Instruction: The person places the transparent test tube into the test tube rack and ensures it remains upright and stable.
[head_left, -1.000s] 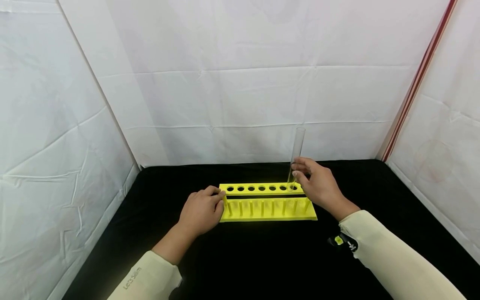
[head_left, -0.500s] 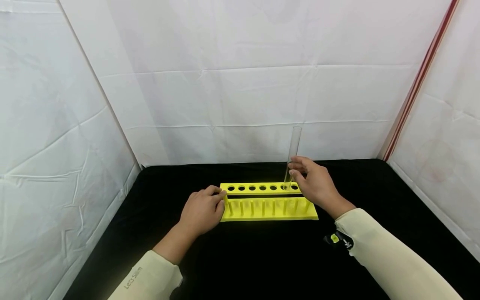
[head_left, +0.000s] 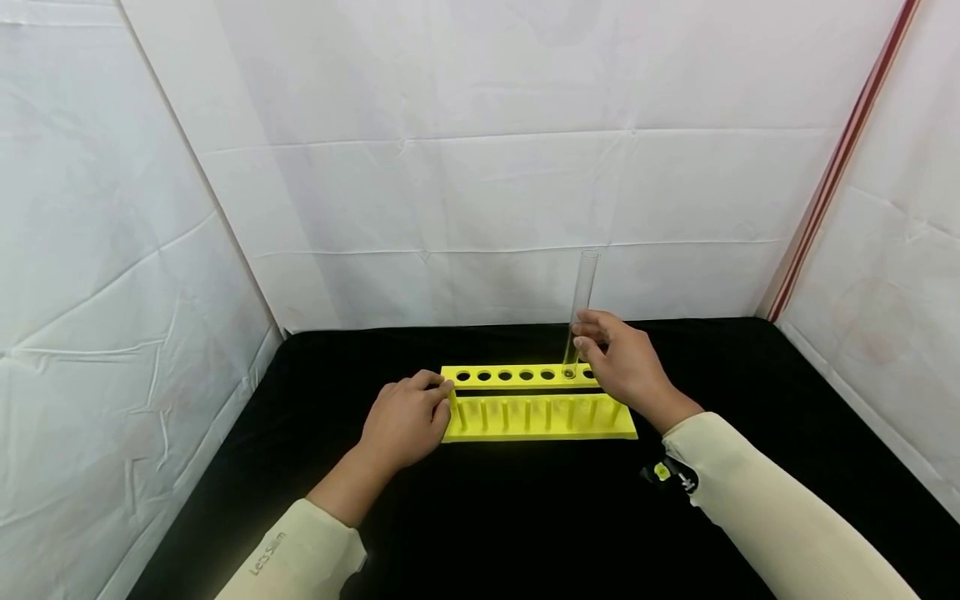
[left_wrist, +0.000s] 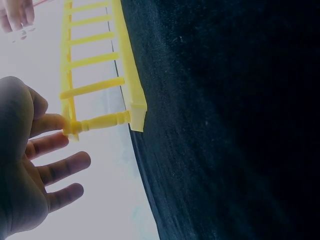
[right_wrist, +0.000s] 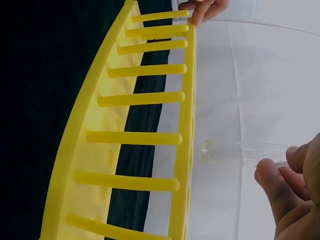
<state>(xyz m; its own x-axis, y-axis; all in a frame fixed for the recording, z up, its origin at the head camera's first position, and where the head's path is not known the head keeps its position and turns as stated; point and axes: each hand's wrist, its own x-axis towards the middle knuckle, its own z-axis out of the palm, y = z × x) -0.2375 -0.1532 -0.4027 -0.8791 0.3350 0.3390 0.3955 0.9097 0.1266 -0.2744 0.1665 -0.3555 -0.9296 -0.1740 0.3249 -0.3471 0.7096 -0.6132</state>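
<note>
A clear glass test tube (head_left: 585, 283) is pinched near its lower part between the thumb and fingers of my right hand (head_left: 630, 362). It stands nearly upright over the right part of a yellow test tube rack (head_left: 540, 429). In the right wrist view, the tube's rounded bottom (right_wrist: 206, 151) is a short way above the rack's top plate (right_wrist: 187, 115). My left hand (head_left: 403, 421) grips the left end of that top plate between thumb and index finger; its other fingers (left_wrist: 65, 167) are spread loosely in the left wrist view.
Round holes line the rack's top plate, and a row of pegs (right_wrist: 135, 137) rises from its base. The rack stands on a black cloth (head_left: 510, 517). White sheeting (head_left: 420, 192) encloses the back and both sides.
My right hand has shifted slightly left with the test tube, from over the rack's right end to a hole further in. The left hand stays on the rack.
</note>
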